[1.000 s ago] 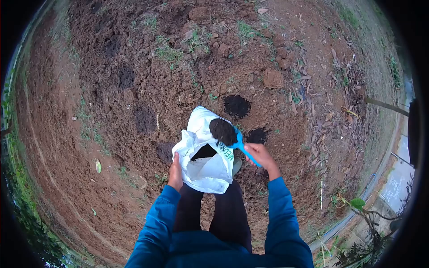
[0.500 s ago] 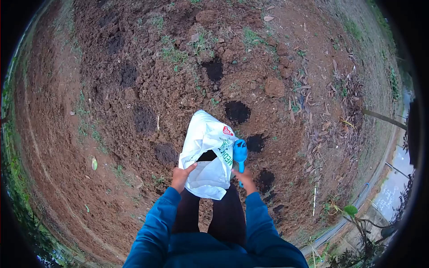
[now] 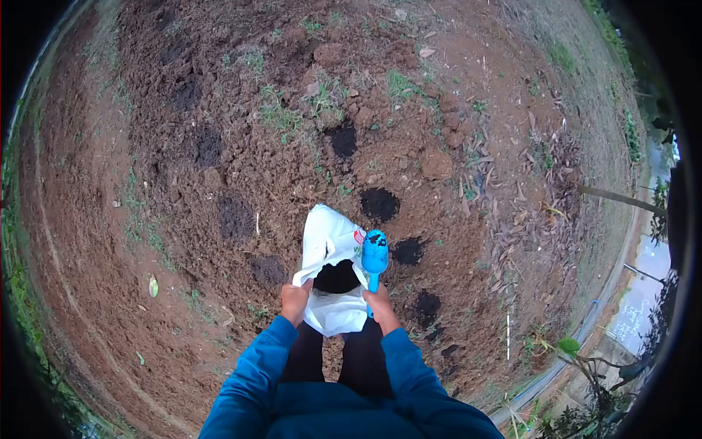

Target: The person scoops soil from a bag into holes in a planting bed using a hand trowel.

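Note:
A white bag (image 3: 325,238) hangs in front of my legs, its mouth spread wide over dark soil (image 3: 337,278). My left hand (image 3: 295,301) grips the bag's left edge. On the other side my right hand (image 3: 381,305) is closed round the handle of a blue scoop (image 3: 375,252) and sits against the bag's right edge. Dark crumbs cling to the scoop, which points away from me. Just beyond and right of the bag are round patches of dark soil, one (image 3: 380,204) ahead and another (image 3: 408,251) beside the scoop.
Reddish tilled ground carries more dark patches (image 3: 236,216) in a row at the left and others (image 3: 427,307) at the right. Dry leaves (image 3: 497,172) lie to the right. A thin trunk (image 3: 621,198) and a leafy plant (image 3: 572,347) stand at the right edge.
The bag's mouth has opened wider, showing more dark soil. My right hand and the scoop have moved left, against the bag. The view has shifted slightly.

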`<action>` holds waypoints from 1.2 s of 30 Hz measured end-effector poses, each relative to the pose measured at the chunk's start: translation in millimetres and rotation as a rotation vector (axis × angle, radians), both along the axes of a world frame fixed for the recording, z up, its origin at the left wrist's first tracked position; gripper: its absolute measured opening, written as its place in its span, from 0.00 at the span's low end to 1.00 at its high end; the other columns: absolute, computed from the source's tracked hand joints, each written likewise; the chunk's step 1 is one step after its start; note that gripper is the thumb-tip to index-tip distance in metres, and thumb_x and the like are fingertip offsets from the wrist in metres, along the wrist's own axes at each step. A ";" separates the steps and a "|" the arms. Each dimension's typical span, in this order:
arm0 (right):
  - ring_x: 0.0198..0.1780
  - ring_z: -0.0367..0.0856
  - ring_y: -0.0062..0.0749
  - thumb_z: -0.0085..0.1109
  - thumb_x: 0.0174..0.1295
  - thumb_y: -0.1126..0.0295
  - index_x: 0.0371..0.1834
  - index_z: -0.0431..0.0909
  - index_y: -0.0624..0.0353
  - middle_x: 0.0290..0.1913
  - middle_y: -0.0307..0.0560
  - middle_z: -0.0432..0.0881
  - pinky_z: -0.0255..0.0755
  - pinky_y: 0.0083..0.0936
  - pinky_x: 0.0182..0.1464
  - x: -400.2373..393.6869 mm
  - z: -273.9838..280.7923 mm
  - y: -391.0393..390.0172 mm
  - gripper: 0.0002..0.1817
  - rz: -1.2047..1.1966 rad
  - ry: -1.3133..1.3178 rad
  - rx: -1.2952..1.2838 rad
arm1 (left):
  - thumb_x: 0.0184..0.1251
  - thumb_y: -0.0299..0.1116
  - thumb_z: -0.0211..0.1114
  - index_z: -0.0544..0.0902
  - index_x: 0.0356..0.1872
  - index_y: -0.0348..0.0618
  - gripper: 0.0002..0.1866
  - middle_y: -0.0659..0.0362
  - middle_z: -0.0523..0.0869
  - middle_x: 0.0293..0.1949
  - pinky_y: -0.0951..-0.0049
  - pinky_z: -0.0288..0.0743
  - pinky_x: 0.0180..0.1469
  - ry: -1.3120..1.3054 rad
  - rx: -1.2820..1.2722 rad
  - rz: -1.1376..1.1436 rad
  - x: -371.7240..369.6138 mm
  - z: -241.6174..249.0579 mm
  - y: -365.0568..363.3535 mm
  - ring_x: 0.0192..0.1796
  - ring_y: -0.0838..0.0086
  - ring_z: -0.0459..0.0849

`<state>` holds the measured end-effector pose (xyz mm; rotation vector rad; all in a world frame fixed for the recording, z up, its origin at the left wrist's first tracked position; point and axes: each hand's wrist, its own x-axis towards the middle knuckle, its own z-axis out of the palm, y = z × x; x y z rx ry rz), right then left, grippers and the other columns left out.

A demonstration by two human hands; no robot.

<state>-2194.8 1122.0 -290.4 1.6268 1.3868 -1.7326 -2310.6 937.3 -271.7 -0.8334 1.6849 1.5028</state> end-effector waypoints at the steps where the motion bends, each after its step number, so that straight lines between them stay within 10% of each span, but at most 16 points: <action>1: 0.26 0.71 0.24 0.54 0.41 0.75 0.31 0.73 0.62 0.24 0.40 0.73 0.63 0.25 0.28 -5.2 15.3 12.9 0.10 0.116 0.046 0.142 | 0.54 0.27 0.61 0.80 0.34 0.31 0.10 0.59 0.81 0.30 0.76 0.68 0.32 -0.117 -0.100 -0.074 -11.5 27.2 2.3 0.30 0.79 0.77; 13: 0.29 0.68 0.18 0.53 0.43 0.79 0.33 0.70 0.62 0.27 0.35 0.69 0.63 0.18 0.32 -147.9 232.5 -16.8 0.11 0.275 0.370 0.110 | 0.59 0.31 0.58 0.76 0.44 0.33 0.14 0.61 0.79 0.37 0.78 0.66 0.37 0.151 0.126 0.278 -88.4 235.8 -81.5 0.37 0.80 0.74; 19: 0.27 0.66 0.16 0.52 0.42 0.80 0.29 0.68 0.59 0.24 0.34 0.67 0.61 0.17 0.28 -263.4 264.3 -22.0 0.09 0.340 0.645 0.062 | 0.62 0.37 0.55 0.73 0.47 0.36 0.17 0.68 0.74 0.30 0.81 0.60 0.30 0.309 0.064 0.348 -150.4 328.6 -79.4 0.29 0.86 0.66; 27: 0.27 0.68 0.17 0.60 0.48 0.74 0.29 0.70 0.60 0.25 0.34 0.70 0.63 0.19 0.29 -448.8 284.5 -13.5 0.08 0.462 0.906 0.000 | 0.65 0.37 0.50 0.69 0.51 0.35 0.18 0.55 0.76 0.46 0.73 0.68 0.48 0.453 0.307 0.474 -322.1 384.7 -62.4 0.46 0.72 0.75; 34: 0.28 0.78 0.39 0.63 0.43 0.52 0.32 0.75 0.56 0.26 0.49 0.77 0.68 0.33 0.32 -544.6 340.0 82.0 0.20 1.152 0.809 0.662 | 0.64 0.32 0.49 0.71 0.48 0.34 0.15 0.54 0.77 0.45 0.69 0.72 0.44 0.315 0.341 0.459 -450.6 404.3 -41.2 0.44 0.70 0.77; 36: 0.33 0.77 0.47 0.62 0.40 0.46 0.30 0.75 0.54 0.29 0.49 0.78 0.68 0.38 0.33 -562.8 388.3 106.8 0.23 1.414 0.658 0.486 | 0.64 0.33 0.49 0.72 0.47 0.34 0.15 0.54 0.78 0.44 0.70 0.72 0.44 0.279 0.365 0.456 -465.0 389.4 -36.4 0.44 0.70 0.77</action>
